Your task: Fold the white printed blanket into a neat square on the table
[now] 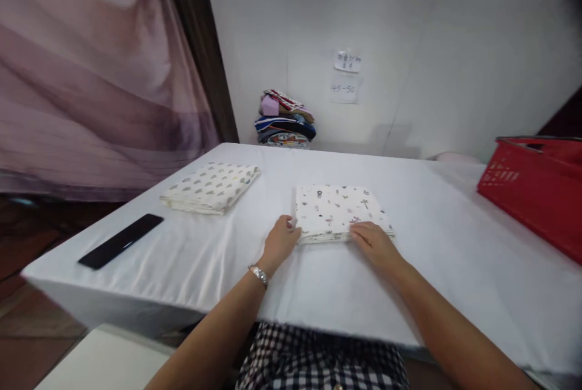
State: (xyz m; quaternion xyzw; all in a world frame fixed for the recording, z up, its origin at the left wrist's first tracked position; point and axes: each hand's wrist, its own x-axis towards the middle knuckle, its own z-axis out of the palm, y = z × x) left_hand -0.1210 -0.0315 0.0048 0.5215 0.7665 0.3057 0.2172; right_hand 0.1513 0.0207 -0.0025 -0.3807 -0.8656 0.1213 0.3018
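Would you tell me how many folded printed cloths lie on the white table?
2: one folded cloth under both hands, another folded cloth toward the far left. The pile beyond may hold more.

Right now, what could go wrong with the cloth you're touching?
1. Both hands, left hand and right hand, press only the near edge of the folded printed cloth; a push might slide it and bunch the loose white table cover.
2. The black phone lies close to the table's left edge, so a tugged cover could tip it off.
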